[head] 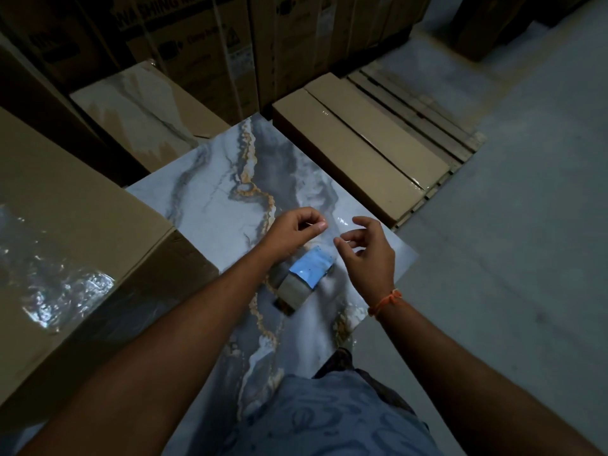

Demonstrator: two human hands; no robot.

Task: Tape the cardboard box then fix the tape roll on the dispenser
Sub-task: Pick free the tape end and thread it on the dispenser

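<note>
The tape dispenser [311,266], with a blue plate and a greyish tape roll [291,287], lies on a marble-patterned slab [214,205] just below my hands. My left hand [292,233] hovers above it, thumb and fingers pinched on a thin strip of clear tape [343,222] that glints between the hands. My right hand [370,255] is close by on the right, fingers loosely curled and apart, gripping nothing that I can see. The large cardboard box [75,225] stands at the left, with shiny clear tape [49,287] across its top.
A long flat carton [358,159] lies on a wooden pallet [437,126] behind the slab. Tall printed cartons [197,44] are stacked along the back. Another marble-print box [138,106] sits at the back left. Grey concrete floor [526,225] spreads to the right.
</note>
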